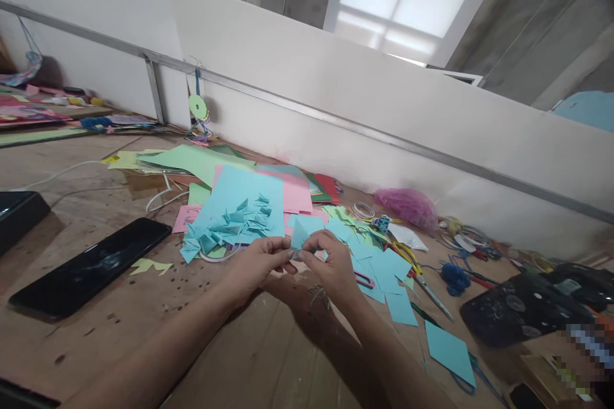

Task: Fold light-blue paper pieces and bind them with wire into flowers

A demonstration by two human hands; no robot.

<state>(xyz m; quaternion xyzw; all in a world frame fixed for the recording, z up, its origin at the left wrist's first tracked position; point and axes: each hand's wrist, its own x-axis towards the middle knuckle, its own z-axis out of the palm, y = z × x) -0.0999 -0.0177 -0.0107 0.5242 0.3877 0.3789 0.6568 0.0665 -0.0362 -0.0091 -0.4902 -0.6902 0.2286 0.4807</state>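
Between my two hands is a small piece of light blue paper (299,234), partly folded, its pointed end sticking up. My left hand (268,260) pinches its lower left edge with thumb and fingers. From the other side my right hand (330,262) grips it, thumb and forefinger pressed together. Fingertips hide the lower part of the paper. Left of my hands, several folded blue paper pieces (230,227) lie heaped on a larger blue sheet (249,185). Loose blue paper squares (386,268) are spread to the right, with a pink-handled cutter (364,280) among them.
A black phone (91,268) lies on the wooden table (201,358) at left. Yellow-handled scissors (426,284), a blue yarn pompom (455,278) and a black case (508,307) are at right. Coloured sheets (192,160) lie near the white wall (297,121), beside a pink plastic bag (407,206).
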